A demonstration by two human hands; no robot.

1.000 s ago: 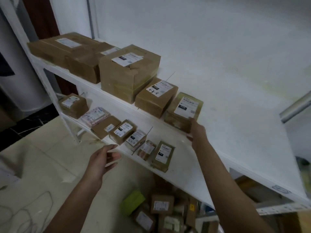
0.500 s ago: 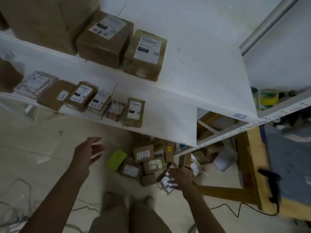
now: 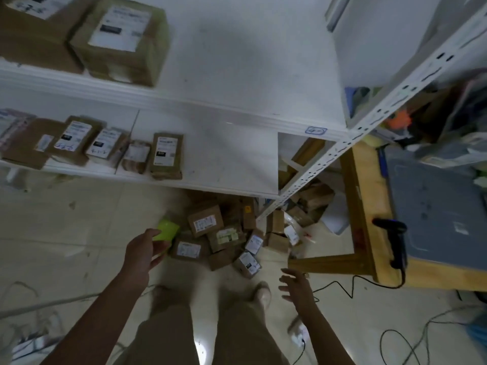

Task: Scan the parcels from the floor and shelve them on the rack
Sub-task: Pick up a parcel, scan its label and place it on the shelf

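Both of my hands are empty, fingers spread and holding nothing. My left hand hangs palm-down over the pale tiled floor, its fingertips overlapping a lime-green packet in the view; I cannot tell whether they touch it. My right hand reaches forward with loose, splayed fingers, apart from every parcel and just short of the wooden bench leg.

Between and beyond the hands lies the heap of parcels on the floor: small brown cardboard boxes with white shipping labels, tumbled against each other at the foot of the white rack, some reaching under its lowest shelf. Nearest my right hand is a small labelled box tilted on its edge.

On the lower shelf, a row of labelled parcels lies flat toward the left, ending in a narrow brown one; the shelf's right part is bare. On the upper shelf, two larger taped cartons stand side by side at the left.

To the right, a wooden bench carries a grey mat, and a black handheld scanner rests on the bench's edge, its cable trailing down onto the floor. My legs in khaki shorts and my feet stand just behind the heap.
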